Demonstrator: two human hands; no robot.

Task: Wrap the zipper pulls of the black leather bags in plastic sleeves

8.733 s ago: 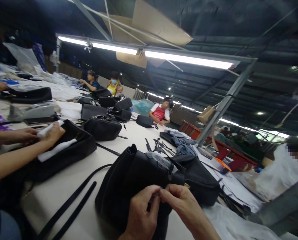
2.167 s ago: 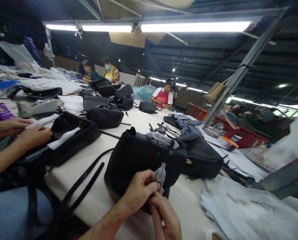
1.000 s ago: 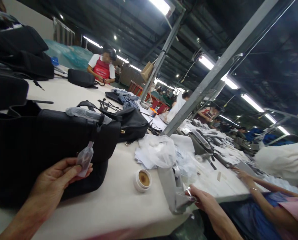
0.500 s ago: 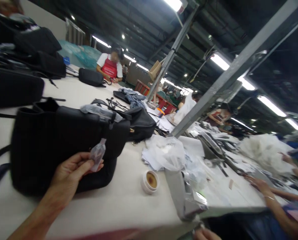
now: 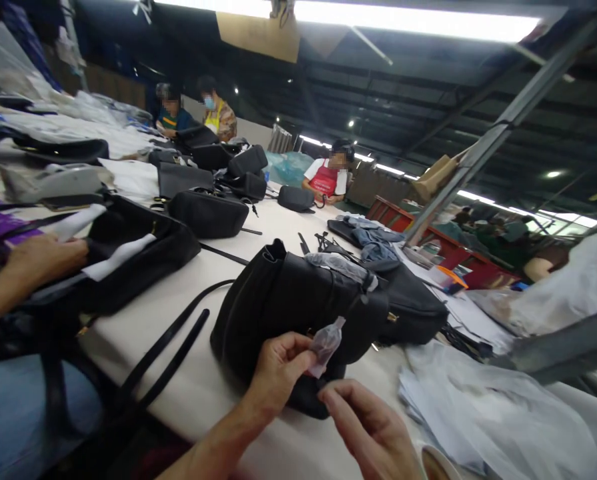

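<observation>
A black leather-look backpack (image 5: 268,313) stands upright in front of me on the pale tabletop. My left hand (image 5: 281,373) pinches a small translucent plastic-wrapped piece (image 5: 327,347) at the bag's front; what the wrap covers is hidden. Close below that, my right hand (image 5: 368,423) has thumb and forefinger pressed together by the bag's lower front. I cannot make out what, if anything, is between them. More clear wrap (image 5: 341,267) covers the handle on top. Two black straps (image 5: 178,357) trail off the bag's left side.
At left, a co-worker's hand (image 5: 45,263) rests at another black bag (image 5: 143,260). Behind my backpack lies a black bag (image 5: 413,303). Crumpled plastic sheeting (image 5: 508,413) and a round container (image 5: 435,463) are at right. A slanted metal post (image 5: 483,153) rises behind.
My view has swung left, so the backpack appears further right. The right hand has come up from the lower edge to the bag's front. The left hand keeps its pinch on the wrapped piece.
</observation>
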